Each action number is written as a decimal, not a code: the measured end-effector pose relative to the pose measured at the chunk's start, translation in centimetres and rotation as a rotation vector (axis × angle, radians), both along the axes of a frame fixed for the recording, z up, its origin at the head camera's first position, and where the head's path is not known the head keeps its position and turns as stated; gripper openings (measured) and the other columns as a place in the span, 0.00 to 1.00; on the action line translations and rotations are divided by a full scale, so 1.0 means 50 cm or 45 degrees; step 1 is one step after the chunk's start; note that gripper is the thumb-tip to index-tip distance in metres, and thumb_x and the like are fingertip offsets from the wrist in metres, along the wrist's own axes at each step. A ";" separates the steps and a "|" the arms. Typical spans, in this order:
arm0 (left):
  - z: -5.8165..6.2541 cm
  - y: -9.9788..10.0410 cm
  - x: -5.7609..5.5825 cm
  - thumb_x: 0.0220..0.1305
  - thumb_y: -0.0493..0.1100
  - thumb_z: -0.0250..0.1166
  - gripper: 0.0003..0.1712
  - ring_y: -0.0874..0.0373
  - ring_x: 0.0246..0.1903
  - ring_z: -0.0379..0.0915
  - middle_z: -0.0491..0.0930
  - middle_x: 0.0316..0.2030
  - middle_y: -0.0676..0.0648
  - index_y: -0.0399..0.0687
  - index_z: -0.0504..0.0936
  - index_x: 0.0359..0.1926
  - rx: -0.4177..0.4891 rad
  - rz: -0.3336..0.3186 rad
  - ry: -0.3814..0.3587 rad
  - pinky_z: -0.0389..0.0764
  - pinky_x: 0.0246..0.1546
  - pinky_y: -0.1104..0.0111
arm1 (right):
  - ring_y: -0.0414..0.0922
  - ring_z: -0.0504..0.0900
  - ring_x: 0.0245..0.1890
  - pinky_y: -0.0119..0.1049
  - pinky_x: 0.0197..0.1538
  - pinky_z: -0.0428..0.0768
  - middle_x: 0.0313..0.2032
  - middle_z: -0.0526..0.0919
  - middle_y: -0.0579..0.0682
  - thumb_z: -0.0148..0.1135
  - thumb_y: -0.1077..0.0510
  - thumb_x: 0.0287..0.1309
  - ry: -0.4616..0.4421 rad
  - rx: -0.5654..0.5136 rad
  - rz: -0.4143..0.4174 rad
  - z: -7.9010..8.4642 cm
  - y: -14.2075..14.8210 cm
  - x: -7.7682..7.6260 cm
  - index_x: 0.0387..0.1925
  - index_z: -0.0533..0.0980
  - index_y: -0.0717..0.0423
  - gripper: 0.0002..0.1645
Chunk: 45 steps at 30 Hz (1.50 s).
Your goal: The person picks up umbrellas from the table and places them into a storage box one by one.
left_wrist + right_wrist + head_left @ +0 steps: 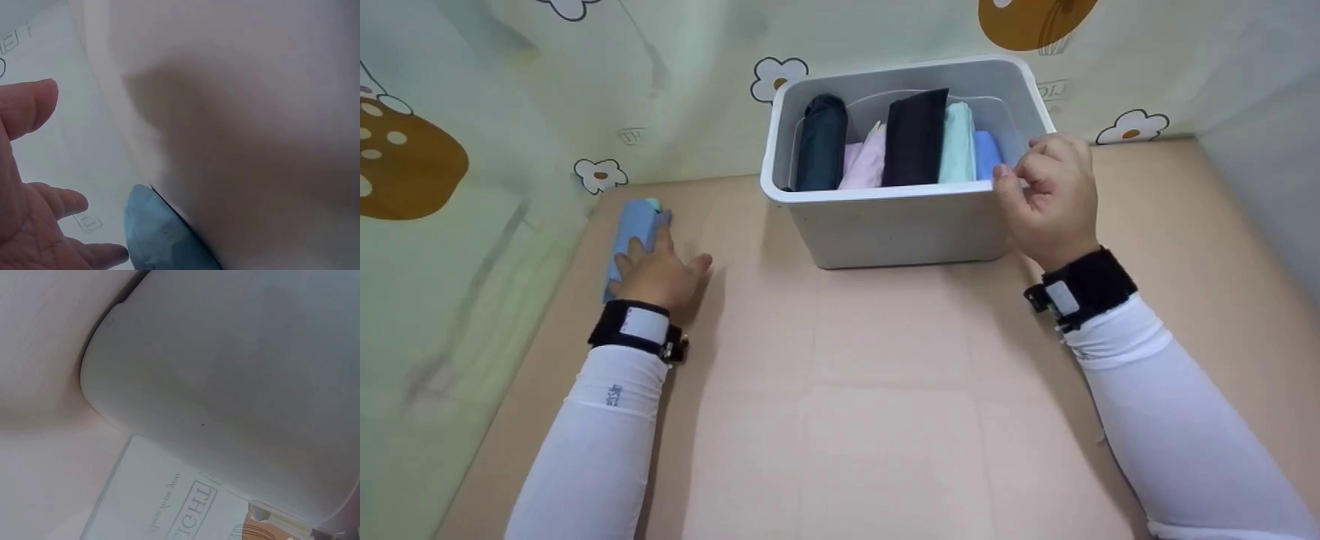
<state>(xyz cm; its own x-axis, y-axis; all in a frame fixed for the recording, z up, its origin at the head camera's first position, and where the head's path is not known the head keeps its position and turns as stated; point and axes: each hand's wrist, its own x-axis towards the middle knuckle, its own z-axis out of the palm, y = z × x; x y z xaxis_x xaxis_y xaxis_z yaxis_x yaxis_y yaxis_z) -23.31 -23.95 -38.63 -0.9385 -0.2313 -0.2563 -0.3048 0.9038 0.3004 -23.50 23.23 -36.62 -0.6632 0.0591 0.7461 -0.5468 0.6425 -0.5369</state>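
Observation:
My left hand (pixel 656 276) lies over a folded blue cloth (pixel 634 225) at the left of the table, fingers spread and touching it, thumb held out to the side. In the left wrist view the cloth (pixel 163 230) shows beside the fingertips of the extended left hand (pixel 34 219). With curled fingers and thumb, my right hand (pixel 1054 199) grips the right front rim of a light grey plastic bin (pixel 900 229). Upright in it stand rolled or folded cloths: dark green (pixel 822 142), pink (pixel 866 159), black (pixel 916 139), mint (pixel 958 142) and blue (pixel 987 155). The right wrist view shows the bin's wall (pixel 225 382).
The bin stands at the back of the beige table (pixel 840 412), close to a patterned curtain-like sheet (pixel 682 97) with flowers. More of that sheet (pixel 457 285) rises along the left edge, near the blue cloth. A pale wall (pixel 1260 157) borders the right side.

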 end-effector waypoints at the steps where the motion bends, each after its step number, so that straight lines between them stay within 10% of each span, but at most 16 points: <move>1: 0.000 -0.004 0.001 0.74 0.70 0.52 0.57 0.14 0.76 0.22 0.24 0.78 0.19 0.53 0.30 0.85 -0.001 0.002 -0.009 0.40 0.69 0.20 | 0.63 0.74 0.54 0.51 0.61 0.68 0.30 0.74 0.64 0.61 0.53 0.63 -0.004 0.002 0.000 0.000 0.000 0.000 0.16 0.73 0.67 0.25; 13: 0.000 -0.064 -0.002 0.78 0.65 0.45 0.52 0.17 0.74 0.48 0.33 0.79 0.19 0.50 0.28 0.85 0.086 0.127 -0.085 0.61 0.68 0.27 | 0.59 0.76 0.54 0.48 0.63 0.68 0.28 0.74 0.60 0.64 0.54 0.58 0.009 -0.096 0.009 0.002 -0.007 0.000 0.13 0.73 0.65 0.24; 23: 0.000 -0.092 -0.003 0.76 0.41 0.48 0.47 0.21 0.63 0.66 0.56 0.70 0.15 0.55 0.34 0.86 0.105 0.131 -0.071 0.72 0.61 0.33 | 0.62 0.75 0.53 0.49 0.62 0.68 0.28 0.73 0.63 0.61 0.54 0.61 0.012 -0.039 0.006 0.000 -0.003 -0.001 0.15 0.73 0.67 0.24; 32: 0.016 -0.071 0.013 0.62 0.36 0.59 0.55 0.23 0.59 0.69 0.62 0.65 0.16 0.39 0.38 0.83 0.003 -0.035 -0.172 0.72 0.61 0.33 | 0.63 0.74 0.55 0.51 0.62 0.67 0.30 0.73 0.64 0.61 0.53 0.62 -0.007 -0.009 0.004 0.001 0.001 0.000 0.16 0.74 0.67 0.25; 45: -0.002 -0.032 0.005 0.65 0.39 0.60 0.39 0.24 0.59 0.69 0.68 0.61 0.24 0.28 0.58 0.72 -0.065 0.003 -0.134 0.73 0.60 0.34 | 0.61 0.76 0.53 0.49 0.63 0.68 0.27 0.72 0.61 0.63 0.54 0.59 0.027 -0.081 0.004 0.000 -0.006 0.000 0.13 0.72 0.65 0.24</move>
